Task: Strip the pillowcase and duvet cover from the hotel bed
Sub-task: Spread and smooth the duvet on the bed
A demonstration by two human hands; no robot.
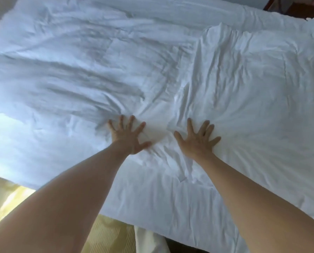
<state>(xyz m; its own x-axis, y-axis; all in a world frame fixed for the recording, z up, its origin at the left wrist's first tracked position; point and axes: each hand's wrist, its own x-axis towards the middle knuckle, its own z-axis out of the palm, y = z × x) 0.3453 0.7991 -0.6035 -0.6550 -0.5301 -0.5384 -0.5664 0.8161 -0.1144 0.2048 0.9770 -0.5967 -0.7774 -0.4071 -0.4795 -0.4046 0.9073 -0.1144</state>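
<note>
We press left hand (pixel 128 136) and right hand (pixel 198 141) flat, fingers spread, grasping nothing, on the duvet cover (pixel 152 70) spread over the bed. Likely the duvet step; next we need to pinch cloth.

A pale yellow ribbed carpet (pixel 105 232) covers the floor, sunlit at the left; dark wooden furniture (pixel 294 8) stands at the upper right.
</note>
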